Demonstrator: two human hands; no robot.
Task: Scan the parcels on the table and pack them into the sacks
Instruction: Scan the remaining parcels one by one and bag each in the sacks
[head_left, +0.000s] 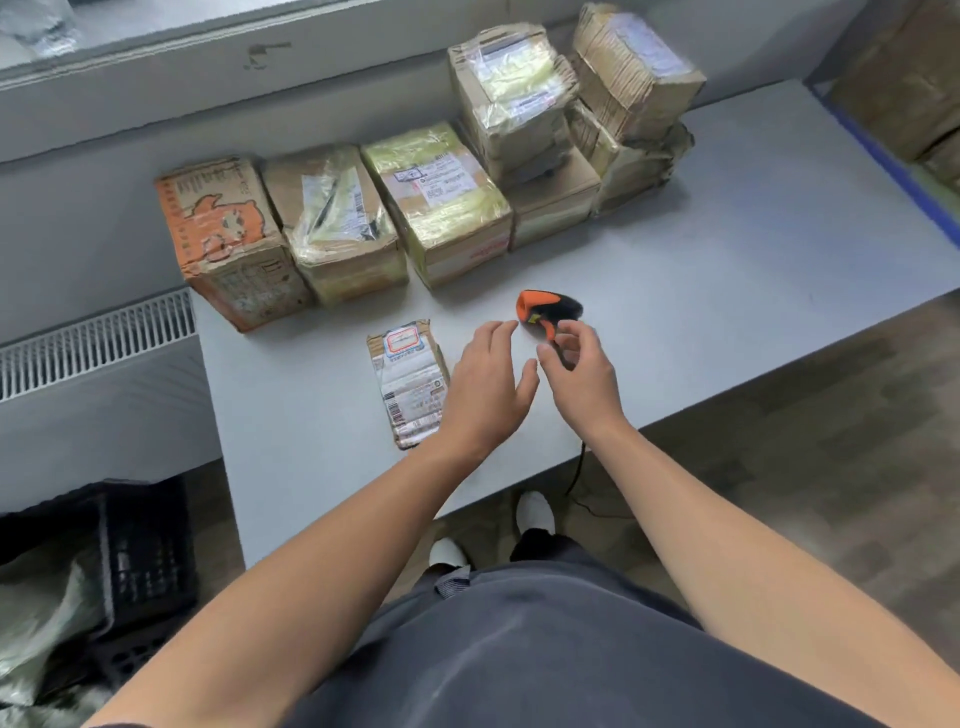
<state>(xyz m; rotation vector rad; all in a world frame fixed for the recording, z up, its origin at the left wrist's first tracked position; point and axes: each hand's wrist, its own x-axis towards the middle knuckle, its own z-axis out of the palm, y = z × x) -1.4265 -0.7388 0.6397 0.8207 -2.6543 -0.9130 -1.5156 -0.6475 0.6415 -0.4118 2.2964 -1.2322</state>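
Centre frame, right hand (579, 364) half-curled round scanner (545, 306) handle, grip unclear, left hand (485, 384) open: get a firm hold b4 aiming at flat parcel (410, 384).

An orange-and-black handheld scanner (545, 312) is pinched by the right hand (582, 374); a flat taped cardboard parcel (410, 382) (label up) lies beside the left hand (485, 387).

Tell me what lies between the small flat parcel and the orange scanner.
The left hand, fingers spread, fills the stretch from the flat parcel to the scanner, fingertips almost at it, above the grey table; the head view shows this.
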